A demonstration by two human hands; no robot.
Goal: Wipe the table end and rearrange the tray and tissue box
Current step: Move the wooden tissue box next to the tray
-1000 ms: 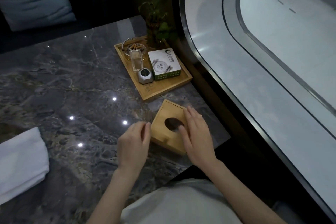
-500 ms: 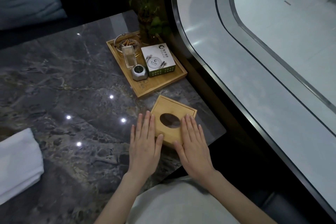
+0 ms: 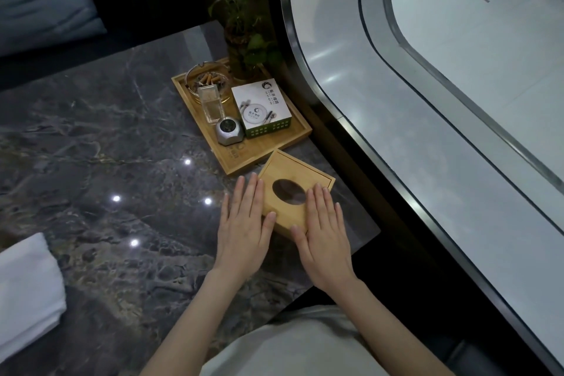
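A wooden tissue box (image 3: pixel 290 175) with an oval hole in its lid lies near the right end of the dark marble table (image 3: pixel 91 146). Its far corner touches the near edge of the wooden tray (image 3: pixel 241 159). My left hand (image 3: pixel 244 226) lies flat against the box's left side, fingers straight, thumb at its near edge. My right hand (image 3: pixel 325 229) rests flat on the box's right near part, fingers on the lid beside the hole. The tray holds a glass ashtray (image 3: pixel 207 81) with butts, a clear holder (image 3: pixel 210 104), a silver device (image 3: pixel 229 131) and a white-and-green box (image 3: pixel 262 107).
A folded white cloth (image 3: pixel 27 290) lies on the table at the near left. A potted plant (image 3: pixel 247 40) stands at the tray's far corner. A curved glass railing (image 3: pixel 351 107) runs along the table's right end. A blue cushion (image 3: pixel 39 0) sits behind the table.
Both hands went from curled around the box to lying flat at its sides. The box has slid away from me and turned until its far corner meets the tray.
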